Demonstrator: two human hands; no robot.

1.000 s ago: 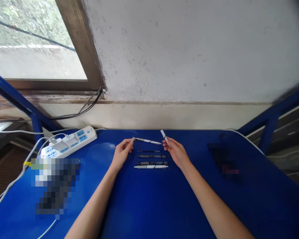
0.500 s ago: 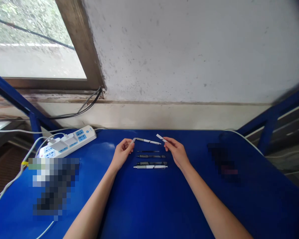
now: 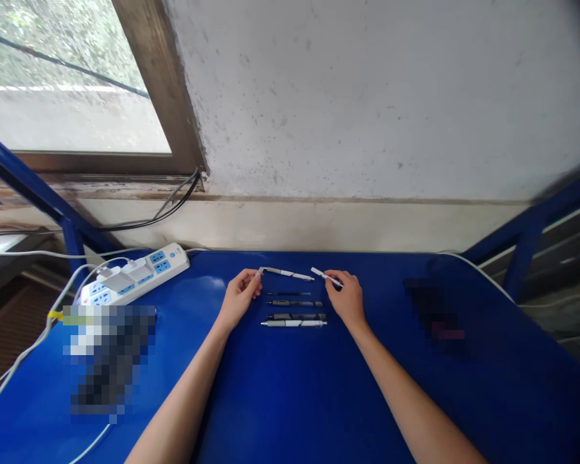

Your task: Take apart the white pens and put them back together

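My left hand (image 3: 241, 292) is closed, pinching a small pale grey piece (image 3: 260, 271) whose kind I cannot make out. Its tip is close to the grey end of a white-and-grey pen (image 3: 289, 274) lying on the table; whether they touch is unclear. Between the fingers of my right hand (image 3: 347, 296) is a white pen barrel (image 3: 320, 273), slanting up to the left. Below the first pen lie a thin dark refill (image 3: 290, 294), a dark pen (image 3: 294, 303), another dark pen (image 3: 297, 316) and a white-and-grey pen (image 3: 299, 323), roughly parallel.
The blue table (image 3: 290, 393) meets the wall at its back edge. At the left stands a white power strip (image 3: 167, 265) with plugs and cables. A blurred dark object (image 3: 113, 364) lies in front of it. Another blurred dark thing (image 3: 432, 309) is at right.
My right hand has shifted slightly right and turned, so more of the white barrel shows across its fingers. My left hand keeps its pinch in nearly the same place.
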